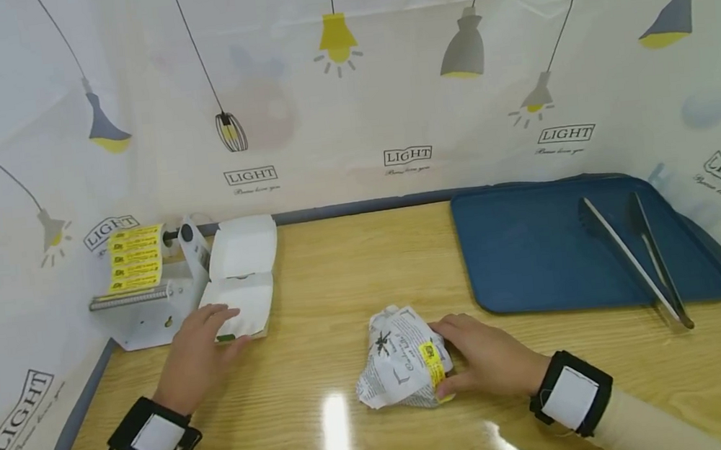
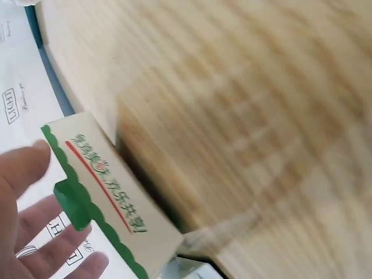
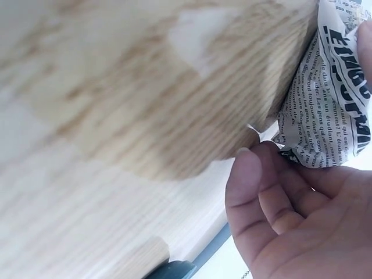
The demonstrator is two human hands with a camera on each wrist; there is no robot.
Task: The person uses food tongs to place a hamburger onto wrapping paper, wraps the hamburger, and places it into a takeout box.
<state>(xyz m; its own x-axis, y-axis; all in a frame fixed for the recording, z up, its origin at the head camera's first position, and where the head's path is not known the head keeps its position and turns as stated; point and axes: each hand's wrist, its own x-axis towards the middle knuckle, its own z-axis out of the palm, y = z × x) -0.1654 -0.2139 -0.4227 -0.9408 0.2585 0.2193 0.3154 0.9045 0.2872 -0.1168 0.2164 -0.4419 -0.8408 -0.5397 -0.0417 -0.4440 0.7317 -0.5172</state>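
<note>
A package wrapped in newsprint-style paper (image 1: 399,359), with a yellow label stuck on its right side, sits on the wooden table in front of me. My right hand (image 1: 493,357) grips its right side, thumb at the near end and fingers at the far end. In the right wrist view, the printed paper (image 3: 325,104) lies between the thumb and the curled fingers. On the left, a white carton (image 1: 247,301) stands with its lid folded back. My left hand (image 1: 197,353) reaches to its front edge, fingers spread. Its green scalloped front (image 2: 107,192) shows close to these fingers in the left wrist view.
A label dispenser (image 1: 146,303) with a roll of yellow stickers (image 1: 135,259) stands at the back left, beside the carton. At the back right lies a blue tray (image 1: 527,260) with metal tongs (image 1: 631,257) on it, their ends over its front rim. A printed curtain (image 1: 325,127) encloses the table.
</note>
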